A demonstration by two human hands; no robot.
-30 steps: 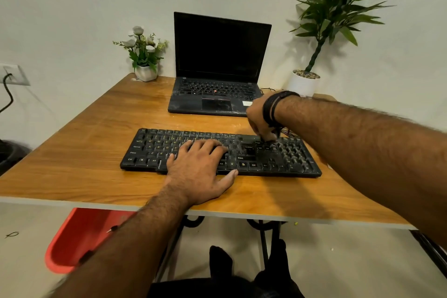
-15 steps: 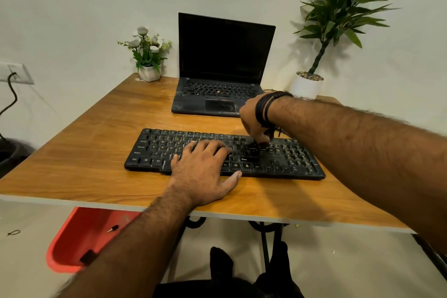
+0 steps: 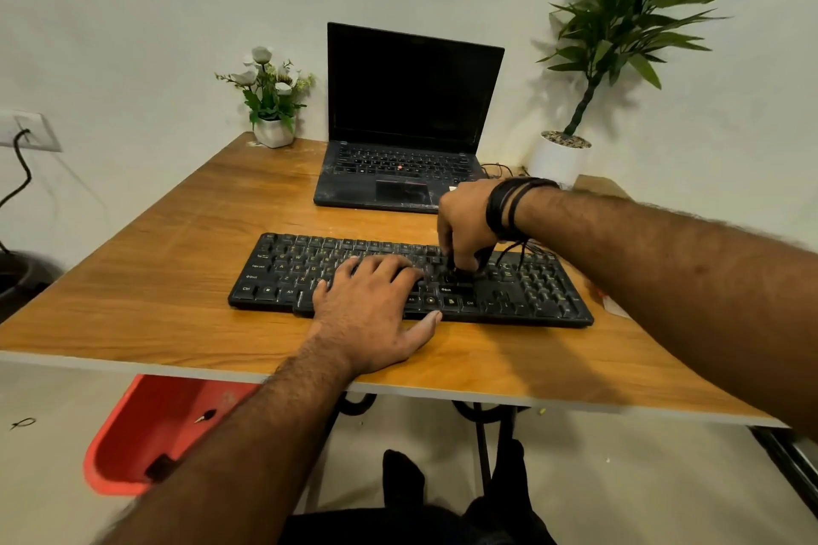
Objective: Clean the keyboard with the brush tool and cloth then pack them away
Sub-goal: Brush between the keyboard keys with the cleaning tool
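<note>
The keyboard lay on the table. The left hand rested flat across its middle keys, fingers straight. The right hand pinched a small black brush tool in curled fingers, its tip touching keys just right of the left fingertips.

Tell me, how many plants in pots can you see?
2. A small flowering plant in a white pot stands at the table's far left corner, left of the laptop. A tall leafy plant in a white pot stands right of the laptop. None seems hidden.
</note>
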